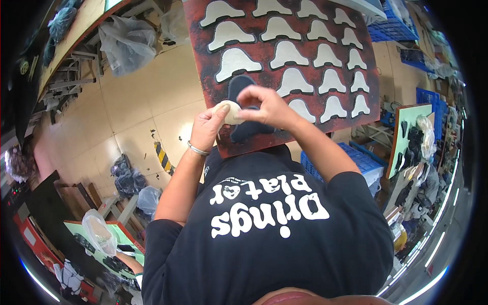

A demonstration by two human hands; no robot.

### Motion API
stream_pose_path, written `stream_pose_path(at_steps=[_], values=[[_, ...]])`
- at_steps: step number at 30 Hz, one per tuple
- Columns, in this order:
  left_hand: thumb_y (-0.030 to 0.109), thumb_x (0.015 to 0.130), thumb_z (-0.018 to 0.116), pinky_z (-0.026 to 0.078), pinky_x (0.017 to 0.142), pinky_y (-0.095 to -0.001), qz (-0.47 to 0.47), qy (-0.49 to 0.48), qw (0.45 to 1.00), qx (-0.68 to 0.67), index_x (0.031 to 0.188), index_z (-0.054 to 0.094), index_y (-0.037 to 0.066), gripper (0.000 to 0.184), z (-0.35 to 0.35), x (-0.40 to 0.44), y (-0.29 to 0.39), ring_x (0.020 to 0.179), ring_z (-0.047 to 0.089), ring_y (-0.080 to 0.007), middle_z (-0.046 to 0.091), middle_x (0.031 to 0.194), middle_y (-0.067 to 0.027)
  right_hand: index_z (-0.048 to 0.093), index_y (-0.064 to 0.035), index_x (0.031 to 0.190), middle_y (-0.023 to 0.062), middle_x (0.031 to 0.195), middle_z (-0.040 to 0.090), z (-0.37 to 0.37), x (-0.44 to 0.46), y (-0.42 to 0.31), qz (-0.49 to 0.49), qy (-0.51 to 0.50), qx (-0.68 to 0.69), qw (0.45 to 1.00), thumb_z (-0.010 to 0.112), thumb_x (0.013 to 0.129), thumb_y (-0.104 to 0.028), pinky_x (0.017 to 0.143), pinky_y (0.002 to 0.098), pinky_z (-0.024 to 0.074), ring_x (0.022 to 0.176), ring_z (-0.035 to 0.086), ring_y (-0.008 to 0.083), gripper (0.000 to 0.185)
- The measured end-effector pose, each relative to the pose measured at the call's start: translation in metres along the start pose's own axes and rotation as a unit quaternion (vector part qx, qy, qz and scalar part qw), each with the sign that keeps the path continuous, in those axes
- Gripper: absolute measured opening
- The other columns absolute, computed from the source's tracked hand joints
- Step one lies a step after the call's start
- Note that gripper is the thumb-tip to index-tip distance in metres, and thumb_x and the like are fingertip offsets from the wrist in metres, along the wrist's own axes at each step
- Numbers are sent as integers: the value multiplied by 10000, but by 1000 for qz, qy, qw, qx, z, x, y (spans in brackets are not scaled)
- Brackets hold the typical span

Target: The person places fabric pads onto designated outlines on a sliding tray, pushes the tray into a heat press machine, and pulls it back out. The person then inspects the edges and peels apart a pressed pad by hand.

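Observation:
My left hand, with a bracelet at the wrist, grips a small cream-white piece between thumb and fingers. The piece looks thin and curved; its full outline is partly covered by my hands. My right hand has curled fingers, the thumb and fingertips pinched at the right edge of the same piece. Beneath both hands a dark, bare shape lies on the reddish-brown board. Rows of white, bell-shaped pieces with dark edges cover most of the board.
Blue plastic crates stand under and beside the board. To the right is a green-topped table with dark parts and plastic bags. A clear plastic bag hangs at the upper left. Another person's arm shows at the lower left.

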State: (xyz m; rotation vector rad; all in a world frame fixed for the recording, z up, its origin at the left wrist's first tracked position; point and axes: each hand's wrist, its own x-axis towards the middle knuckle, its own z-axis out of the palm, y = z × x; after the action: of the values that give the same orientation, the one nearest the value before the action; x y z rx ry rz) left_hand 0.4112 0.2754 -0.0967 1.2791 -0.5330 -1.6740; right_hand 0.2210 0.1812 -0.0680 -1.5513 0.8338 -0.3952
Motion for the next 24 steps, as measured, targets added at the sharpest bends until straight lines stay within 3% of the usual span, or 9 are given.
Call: stream_pose_path(at_steps=[3, 6, 12, 13, 14, 16, 18, 19, 24], values=[[311, 942, 606, 481, 617, -201, -29, 6, 1000, 10, 1088, 679, 30, 325, 11, -4, -8, 723, 610, -69, 684, 863, -15, 683, -1, 869, 45, 747, 652, 10, -17, 12, 19, 20, 17, 999, 688, 846, -152, 666, 263, 482, 716, 595, 106, 153], [329, 963, 561, 473, 609, -192, -20, -26, 997, -64, 1145, 640, 18, 370, 20, -8, -12, 687, 604, -72, 682, 872, -20, 685, 21, 874, 43, 719, 653, 7, -23, 16, 69, 21, 47, 996, 654, 869, -150, 637, 260, 475, 681, 575, 87, 174], [345, 986, 503, 470, 608, -196, -14, -14, 999, 29, 1142, 612, 10, 385, 17, -15, -26, 662, 600, -76, 694, 871, -66, 681, 30, 894, 63, 677, 632, 1, -18, 31, 71, -30, -20, 997, 577, 915, -202, 607, 283, 457, 650, 537, 76, 255], [333, 987, 502, 471, 609, -198, -17, -9, 1000, 21, 1130, 612, 21, 360, 13, -14, -28, 661, 600, -73, 700, 850, -86, 678, 21, 908, 89, 675, 619, 1, -18, 33, 25, -8, -20, 999, 552, 933, -233, 609, 301, 448, 644, 519, 84, 285], [317, 981, 517, 476, 604, -199, 0, 17, 1000, 11, 1123, 613, 20, 343, 12, -14, -27, 651, 596, -78, 700, 820, -85, 670, 8, 973, 135, 788, 656, 1, -17, 30, 0, 18, -22, 1000, 545, 937, -240, 654, 313, 484, 699, 607, 155, 280], [286, 978, 523, 495, 615, -213, 35, 74, 996, -30, 1117, 607, 2, 327, 4, -17, -22, 686, 631, -114, 698, 867, -101, 629, -10, 1118, 177, 1076, 651, 1, -29, 31, -114, 48, -149, 981, 548, 931, -269, 834, 360, 495, 975, 644, 265, 330], [261, 980, 517, 516, 637, -240, 69, 138, 986, -59, 1105, 603, -20, 319, 5, -28, -8, 738, 664, -159, 687, 939, -121, 551, -20, 1251, 185, 1331, 522, 4, -49, 38, -231, -23, -344, 910, 563, 913, -328, 1028, 451, 390, 1255, 485, 329, 457], [245, 983, 510, 526, 659, -262, 80, 123, 987, -66, 1119, 591, -27, 315, -7, -32, -11, 796, 680, -185, 674, 996, -129, 476, -9, 1324, 170, 1435, 418, 7, -59, 44, -239, -67, -397, 883, 569, 898, -397, 1102, 503, 277, 1358, 363, 309, 584], [235, 977, 521, 530, 665, -269, 105, 154, 979, -87, 1164, 562, -22, 320, -13, -55, -13, 830, 677, -198, 667, 1008, -124, 384, -20, 1404, 142, 1512, 304, 21, -82, 69, -243, -111, -451, 852, 566, 877, -471, 1151, 488, 184, 1419, 253, 274, 717]])
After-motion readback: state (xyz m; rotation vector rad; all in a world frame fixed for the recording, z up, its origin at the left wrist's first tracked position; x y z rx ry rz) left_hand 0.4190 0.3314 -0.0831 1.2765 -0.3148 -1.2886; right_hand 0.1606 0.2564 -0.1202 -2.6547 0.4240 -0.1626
